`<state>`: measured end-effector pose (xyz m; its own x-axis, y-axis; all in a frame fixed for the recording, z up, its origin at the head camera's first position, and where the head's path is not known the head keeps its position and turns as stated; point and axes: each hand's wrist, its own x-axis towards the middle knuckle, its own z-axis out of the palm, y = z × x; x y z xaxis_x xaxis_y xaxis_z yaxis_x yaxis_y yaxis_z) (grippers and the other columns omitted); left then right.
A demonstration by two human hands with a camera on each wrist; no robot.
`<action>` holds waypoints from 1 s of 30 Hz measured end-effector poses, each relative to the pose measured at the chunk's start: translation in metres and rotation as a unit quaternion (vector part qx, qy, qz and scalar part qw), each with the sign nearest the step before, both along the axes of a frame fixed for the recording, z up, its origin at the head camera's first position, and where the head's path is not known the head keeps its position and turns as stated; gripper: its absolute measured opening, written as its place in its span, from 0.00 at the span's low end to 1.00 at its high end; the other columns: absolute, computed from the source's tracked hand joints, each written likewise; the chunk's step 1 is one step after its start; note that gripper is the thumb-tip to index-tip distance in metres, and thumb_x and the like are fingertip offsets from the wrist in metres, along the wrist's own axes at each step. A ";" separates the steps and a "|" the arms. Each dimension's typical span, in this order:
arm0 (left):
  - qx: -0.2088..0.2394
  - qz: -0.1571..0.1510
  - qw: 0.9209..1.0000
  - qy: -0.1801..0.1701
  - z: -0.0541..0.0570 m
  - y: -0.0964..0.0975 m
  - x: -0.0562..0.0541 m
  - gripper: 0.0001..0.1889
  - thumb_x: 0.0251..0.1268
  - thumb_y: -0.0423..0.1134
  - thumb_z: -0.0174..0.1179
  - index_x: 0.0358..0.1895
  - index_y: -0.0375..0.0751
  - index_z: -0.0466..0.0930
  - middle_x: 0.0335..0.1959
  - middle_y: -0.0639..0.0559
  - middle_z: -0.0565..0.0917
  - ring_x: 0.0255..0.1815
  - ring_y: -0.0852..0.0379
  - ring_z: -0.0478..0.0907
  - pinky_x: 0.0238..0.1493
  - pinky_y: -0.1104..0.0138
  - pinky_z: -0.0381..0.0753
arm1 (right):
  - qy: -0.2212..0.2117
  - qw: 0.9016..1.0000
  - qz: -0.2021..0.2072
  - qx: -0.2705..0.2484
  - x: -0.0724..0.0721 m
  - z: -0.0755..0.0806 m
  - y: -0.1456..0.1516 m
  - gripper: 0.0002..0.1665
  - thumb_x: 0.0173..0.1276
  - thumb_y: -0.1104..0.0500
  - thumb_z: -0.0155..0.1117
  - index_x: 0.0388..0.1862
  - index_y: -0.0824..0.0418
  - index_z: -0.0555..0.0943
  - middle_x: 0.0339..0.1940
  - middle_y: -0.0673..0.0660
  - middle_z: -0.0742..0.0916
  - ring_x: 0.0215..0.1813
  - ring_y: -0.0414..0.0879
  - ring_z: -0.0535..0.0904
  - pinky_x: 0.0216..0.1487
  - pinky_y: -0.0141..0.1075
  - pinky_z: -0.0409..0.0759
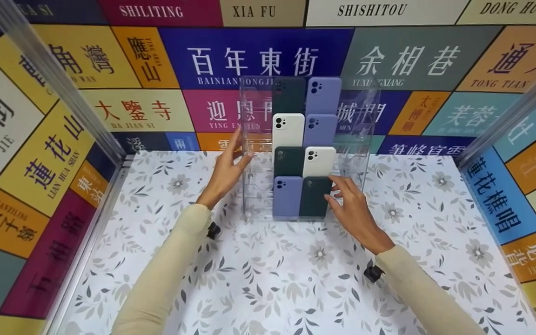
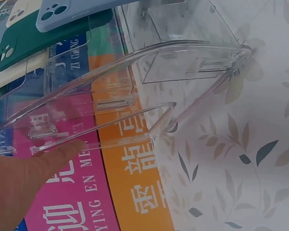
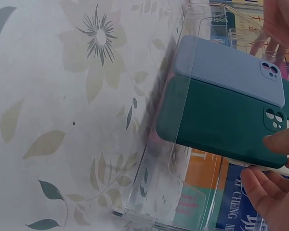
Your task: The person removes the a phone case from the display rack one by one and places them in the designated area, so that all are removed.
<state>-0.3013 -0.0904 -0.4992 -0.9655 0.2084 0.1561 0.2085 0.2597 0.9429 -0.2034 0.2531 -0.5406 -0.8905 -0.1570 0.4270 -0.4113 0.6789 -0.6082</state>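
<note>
A clear acrylic display rack [image 1: 351,163] stands upright, bearing dark green, white and lavender phone cases in two columns. My right hand [image 1: 354,209] pinches the right edge of the dark green phone case [image 1: 314,200] at the lower right. In the right wrist view the thumb lies on that green case [image 3: 216,120] near its camera cutout, with fingertips at its edge. Beside it sits a lavender case [image 1: 287,197], and a white case [image 1: 320,161] is just above. At the rack's left side my left hand [image 1: 226,170] touches the clear side panel [image 2: 149,53], fingers extended.
A white tabletop [image 1: 296,279] with a leaf and flower print lies under the rack. Walls of coloured sign panels [image 1: 254,51] rise behind and at both sides. Clear vertical strips [image 1: 505,102] line the corners.
</note>
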 end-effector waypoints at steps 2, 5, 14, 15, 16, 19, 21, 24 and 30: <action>0.010 -0.005 1.000 0.002 -0.001 -0.001 -0.001 0.42 0.86 0.47 0.60 0.93 0.59 0.47 0.87 0.39 0.65 0.80 0.37 0.73 0.75 0.45 0.77 | 0.003 1.000 0.000 -0.005 -0.001 -0.001 -0.001 0.30 0.76 0.70 0.73 0.75 0.67 0.79 0.62 0.67 0.84 0.51 0.58 0.89 0.51 0.49 0.91; 0.017 -0.009 1.000 -0.003 0.000 -0.003 -0.002 0.41 0.86 0.51 0.59 0.92 0.59 0.48 0.87 0.41 0.64 0.80 0.38 0.72 0.74 0.45 0.78 | 0.007 1.000 -0.002 -0.017 -0.001 -0.002 -0.001 0.30 0.75 0.71 0.73 0.74 0.66 0.80 0.61 0.66 0.84 0.50 0.58 0.90 0.50 0.49 0.91; 0.055 -0.033 0.997 -0.035 0.000 -0.006 -0.006 0.41 0.87 0.49 0.59 0.92 0.64 0.47 0.88 0.41 0.64 0.81 0.39 0.72 0.74 0.44 0.78 | 0.020 0.999 -0.011 -0.040 -0.002 -0.007 -0.003 0.24 0.76 0.72 0.71 0.69 0.66 0.83 0.53 0.63 0.86 0.52 0.54 0.88 0.51 0.47 0.90; 0.059 -0.033 0.997 -0.039 -0.001 -0.006 -0.006 0.41 0.87 0.48 0.59 0.92 0.65 0.47 0.88 0.41 0.64 0.81 0.39 0.72 0.73 0.43 0.79 | 0.026 0.999 -0.011 -0.041 -0.002 -0.007 -0.003 0.23 0.76 0.72 0.71 0.67 0.66 0.83 0.52 0.62 0.86 0.51 0.54 0.88 0.51 0.46 0.90; 0.065 -0.035 0.996 -0.041 -0.002 -0.006 -0.006 0.41 0.87 0.47 0.59 0.92 0.65 0.47 0.87 0.39 0.64 0.81 0.39 0.72 0.73 0.42 0.79 | 0.033 0.998 -0.010 -0.043 -0.002 -0.007 -0.003 0.21 0.76 0.72 0.71 0.66 0.66 0.84 0.51 0.62 0.86 0.51 0.53 0.88 0.51 0.44 0.90; 0.080 -0.037 0.995 -0.044 -0.002 -0.007 -0.005 0.41 0.87 0.44 0.59 0.92 0.61 0.47 0.86 0.36 0.65 0.80 0.38 0.74 0.72 0.39 0.79 | 0.056 0.997 -0.002 -0.046 -0.001 -0.007 -0.003 0.18 0.74 0.71 0.73 0.61 0.66 0.85 0.48 0.61 0.86 0.49 0.52 0.88 0.49 0.34 0.88; 0.082 -0.039 0.995 -0.043 -0.002 -0.007 -0.004 0.41 0.87 0.43 0.59 0.92 0.59 0.47 0.86 0.36 0.66 0.79 0.38 0.74 0.71 0.40 0.79 | 0.070 0.996 0.005 -0.050 0.001 -0.006 -0.002 0.16 0.74 0.71 0.73 0.59 0.66 0.86 0.47 0.61 0.87 0.49 0.53 0.88 0.48 0.27 0.86; 0.073 -0.034 0.996 -0.040 -0.001 -0.007 -0.001 0.40 0.87 0.45 0.59 0.92 0.58 0.48 0.86 0.38 0.66 0.80 0.38 0.74 0.70 0.43 0.81 | 0.083 0.995 0.011 -0.056 0.004 -0.002 -0.002 0.15 0.73 0.72 0.73 0.57 0.67 0.86 0.47 0.62 0.87 0.48 0.54 0.88 0.49 0.19 0.82; 0.073 -0.022 0.996 -0.043 0.000 -0.003 -0.001 0.39 0.88 0.46 0.58 0.92 0.63 0.49 0.86 0.38 0.66 0.81 0.39 0.73 0.71 0.40 0.79 | 0.108 0.991 0.008 -0.078 0.011 0.011 -0.003 0.16 0.71 0.75 0.74 0.56 0.67 0.87 0.47 0.62 0.88 0.48 0.56 0.88 0.52 0.18 0.81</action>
